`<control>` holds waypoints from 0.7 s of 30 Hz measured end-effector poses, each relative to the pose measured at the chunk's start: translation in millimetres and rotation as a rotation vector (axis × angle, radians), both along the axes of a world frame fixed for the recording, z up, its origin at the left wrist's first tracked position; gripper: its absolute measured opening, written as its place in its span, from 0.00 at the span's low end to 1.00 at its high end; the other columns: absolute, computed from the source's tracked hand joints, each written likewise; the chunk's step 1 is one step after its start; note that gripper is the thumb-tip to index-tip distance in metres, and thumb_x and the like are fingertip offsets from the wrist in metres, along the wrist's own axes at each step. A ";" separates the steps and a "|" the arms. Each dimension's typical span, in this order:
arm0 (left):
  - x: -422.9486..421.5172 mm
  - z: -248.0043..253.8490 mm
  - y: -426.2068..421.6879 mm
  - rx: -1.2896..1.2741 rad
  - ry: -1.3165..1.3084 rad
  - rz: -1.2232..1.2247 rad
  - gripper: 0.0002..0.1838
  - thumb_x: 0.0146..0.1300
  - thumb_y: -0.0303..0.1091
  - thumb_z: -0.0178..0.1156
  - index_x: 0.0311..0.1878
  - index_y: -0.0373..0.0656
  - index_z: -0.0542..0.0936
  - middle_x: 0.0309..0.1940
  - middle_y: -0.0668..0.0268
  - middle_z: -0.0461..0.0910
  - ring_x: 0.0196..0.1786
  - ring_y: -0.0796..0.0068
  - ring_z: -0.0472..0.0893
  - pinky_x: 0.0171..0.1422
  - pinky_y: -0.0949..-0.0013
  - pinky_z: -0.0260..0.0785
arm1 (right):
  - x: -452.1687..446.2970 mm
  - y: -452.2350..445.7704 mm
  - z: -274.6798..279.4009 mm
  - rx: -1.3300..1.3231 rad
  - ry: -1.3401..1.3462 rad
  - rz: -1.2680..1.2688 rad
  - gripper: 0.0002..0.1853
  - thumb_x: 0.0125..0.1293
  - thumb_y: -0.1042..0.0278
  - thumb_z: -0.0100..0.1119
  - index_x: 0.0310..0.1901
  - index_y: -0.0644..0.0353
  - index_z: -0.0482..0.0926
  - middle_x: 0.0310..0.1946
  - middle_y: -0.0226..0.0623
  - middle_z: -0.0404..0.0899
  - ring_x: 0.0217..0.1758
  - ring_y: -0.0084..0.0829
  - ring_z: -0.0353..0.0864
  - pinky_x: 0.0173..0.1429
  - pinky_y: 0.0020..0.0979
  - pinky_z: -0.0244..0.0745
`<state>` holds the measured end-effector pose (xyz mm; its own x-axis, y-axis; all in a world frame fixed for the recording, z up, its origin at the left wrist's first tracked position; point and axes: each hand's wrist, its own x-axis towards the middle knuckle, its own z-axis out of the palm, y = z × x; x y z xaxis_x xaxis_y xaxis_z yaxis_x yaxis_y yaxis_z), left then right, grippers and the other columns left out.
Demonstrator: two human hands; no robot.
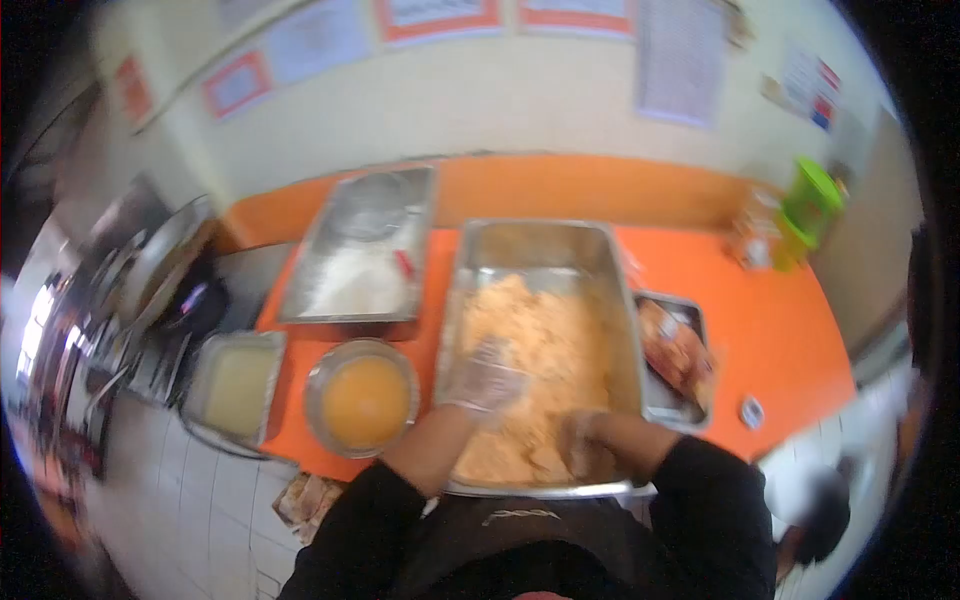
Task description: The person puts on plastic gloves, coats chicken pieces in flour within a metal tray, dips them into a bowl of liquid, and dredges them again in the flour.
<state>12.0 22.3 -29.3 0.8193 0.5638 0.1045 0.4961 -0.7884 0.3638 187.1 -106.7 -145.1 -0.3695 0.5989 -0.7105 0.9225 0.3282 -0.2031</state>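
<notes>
A deep steel pan (628, 330) holds a pale orange, crumbly mixture (540, 340) that looks like seasoned flour or breading. My left hand (488, 382), in a clear plastic glove, rests on the mixture at the pan's left side, fingers stretched forward. At the lower right of the pan, my right hand (583, 442), also gloved, reaches down into the mixture; its fingers are hidden. Whether anything lies beneath either hand is too blurred to make out.
Left of the pan are a bowl of orange liquid (365, 403), a tray of white powder (360, 285) with a sieve (377, 207), and a container of yellowish liquid (238, 385). Rightward lie a small tray of raw meat (680, 350) and a green container (813, 195). Another person (820, 510) is at lower right.
</notes>
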 end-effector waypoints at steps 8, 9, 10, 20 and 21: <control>2.8 -19.4 12.3 -0.285 -0.145 0.244 0.21 0.45 0.39 0.55 0.40 0.34 0.76 0.42 0.43 0.75 0.48 0.51 0.76 0.53 0.58 0.66 | 2.6 7.1 1.3 0.059 -0.242 0.205 0.14 0.50 0.55 0.56 0.32 0.53 0.84 0.33 0.41 0.81 0.37 0.37 0.81 0.39 0.36 0.73; 6.5 -23.4 15.8 -0.342 -0.113 0.234 0.19 0.45 0.37 0.55 0.38 0.33 0.77 0.39 0.43 0.76 0.46 0.51 0.77 0.51 0.58 0.67 | 1.8 9.0 7.3 0.085 -0.256 0.221 0.13 0.50 0.55 0.56 0.32 0.53 0.84 0.33 0.41 0.81 0.37 0.37 0.80 0.39 0.36 0.73; 6.3 -23.4 16.3 -0.404 -0.080 0.215 0.17 0.44 0.36 0.54 0.35 0.33 0.78 0.37 0.43 0.77 0.43 0.50 0.78 0.50 0.58 0.68 | -4.0 12.2 22.6 0.120 -0.257 0.250 0.13 0.50 0.55 0.56 0.32 0.52 0.84 0.33 0.40 0.81 0.37 0.37 0.80 0.38 0.36 0.73; 7.3 -36.2 17.8 -0.160 -0.023 0.002 0.15 0.46 0.38 0.55 0.31 0.36 0.80 0.33 0.47 0.78 0.38 0.51 0.79 0.43 0.58 0.69 | -9.5 36.8 136.9 0.681 -0.475 0.003 0.13 0.53 0.56 0.53 0.34 0.52 0.83 0.33 0.39 0.82 0.41 0.35 0.80 0.39 0.39 0.74; 3.6 -31.1 16.4 -0.115 0.020 -0.105 0.15 0.47 0.38 0.55 0.30 0.35 0.80 0.32 0.47 0.78 0.37 0.52 0.79 0.40 0.57 0.70 | -10.1 34.7 141.8 0.714 -0.484 -0.024 0.13 0.53 0.57 0.53 0.35 0.52 0.82 0.33 0.38 0.81 0.40 0.35 0.80 0.39 0.38 0.73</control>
